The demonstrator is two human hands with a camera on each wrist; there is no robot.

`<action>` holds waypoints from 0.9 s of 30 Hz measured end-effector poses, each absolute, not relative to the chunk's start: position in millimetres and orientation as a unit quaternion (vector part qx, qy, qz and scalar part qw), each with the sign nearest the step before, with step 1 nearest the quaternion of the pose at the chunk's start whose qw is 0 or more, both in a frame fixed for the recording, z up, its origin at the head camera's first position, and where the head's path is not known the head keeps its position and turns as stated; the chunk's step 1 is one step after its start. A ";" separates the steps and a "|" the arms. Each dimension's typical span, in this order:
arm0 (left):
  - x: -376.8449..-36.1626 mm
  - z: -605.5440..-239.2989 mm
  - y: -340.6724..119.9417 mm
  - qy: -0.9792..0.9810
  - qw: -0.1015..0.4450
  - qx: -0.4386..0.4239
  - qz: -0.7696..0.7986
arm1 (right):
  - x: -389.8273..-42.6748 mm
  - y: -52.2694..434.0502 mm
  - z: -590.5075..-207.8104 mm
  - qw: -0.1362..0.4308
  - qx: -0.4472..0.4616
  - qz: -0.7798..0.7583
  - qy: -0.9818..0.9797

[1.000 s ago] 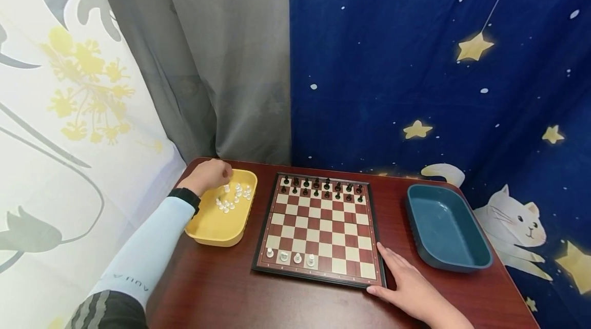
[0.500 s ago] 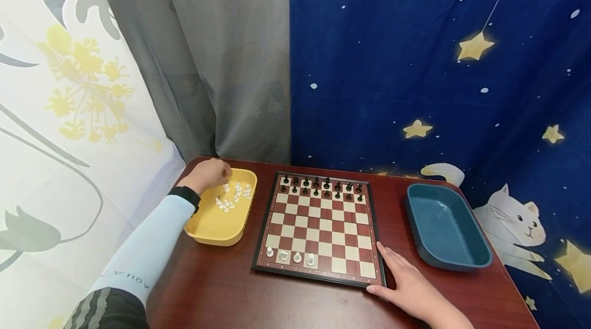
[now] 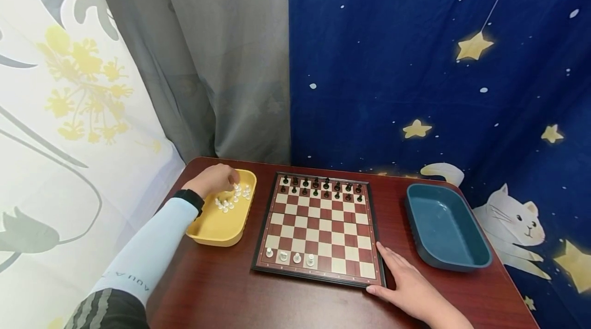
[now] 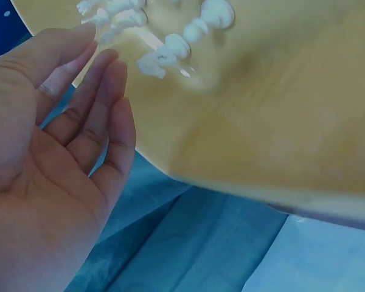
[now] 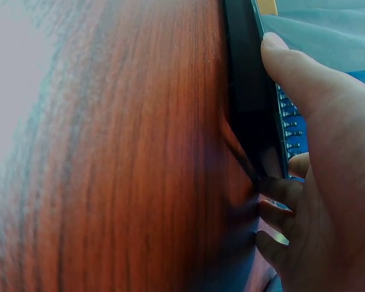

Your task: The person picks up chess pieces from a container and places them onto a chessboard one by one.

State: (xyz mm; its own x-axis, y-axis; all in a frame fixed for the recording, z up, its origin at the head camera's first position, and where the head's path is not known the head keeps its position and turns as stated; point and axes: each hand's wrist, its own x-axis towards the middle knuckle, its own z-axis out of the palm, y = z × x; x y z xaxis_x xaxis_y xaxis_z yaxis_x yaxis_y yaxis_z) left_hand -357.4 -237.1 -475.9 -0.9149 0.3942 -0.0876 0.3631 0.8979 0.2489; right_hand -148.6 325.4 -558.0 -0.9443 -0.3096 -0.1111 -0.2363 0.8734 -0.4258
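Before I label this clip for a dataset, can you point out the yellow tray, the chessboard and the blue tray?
yellow tray (image 3: 213,230), head view, bare floor near its front wall.
chessboard (image 3: 320,226), head view, an empty square mid-board.
blue tray (image 3: 445,226), head view, its bare inner floor.

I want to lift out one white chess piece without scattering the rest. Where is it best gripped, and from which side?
Probably from above, pinching the narrow stem of an outer white chess piece at the edge of the heap. The pieces lie bunched at the far end of the yellow plastic tray, whose walls block a sideways approach. The left hand is over them, fingers relaxed.
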 end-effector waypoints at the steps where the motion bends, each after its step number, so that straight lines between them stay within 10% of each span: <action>1: -357.3 -476.2 -236.1 0.970 0.068 0.201 0.114 | -148.4 325.6 -558.0 0.088 -0.141 -0.208 0.964; 17: -355.8 -478.8 -233.2 0.972 0.043 0.205 0.102 | -146.2 325.2 -556.8 0.086 -0.139 -0.211 0.964; 27: -335.4 -450.7 -217.3 0.959 -0.068 0.239 0.137 | -147.3 324.5 -558.0 0.087 -0.137 -0.208 0.965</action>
State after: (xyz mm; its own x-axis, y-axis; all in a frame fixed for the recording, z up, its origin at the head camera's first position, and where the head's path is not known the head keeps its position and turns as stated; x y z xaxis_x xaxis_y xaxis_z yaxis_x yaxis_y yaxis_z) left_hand -335.4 -217.3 -450.7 -0.8768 0.4395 0.1949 0.4765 0.8485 0.2302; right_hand -147.3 324.5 -558.0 -0.9472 -0.3009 -0.1109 -0.2285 0.8758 -0.4252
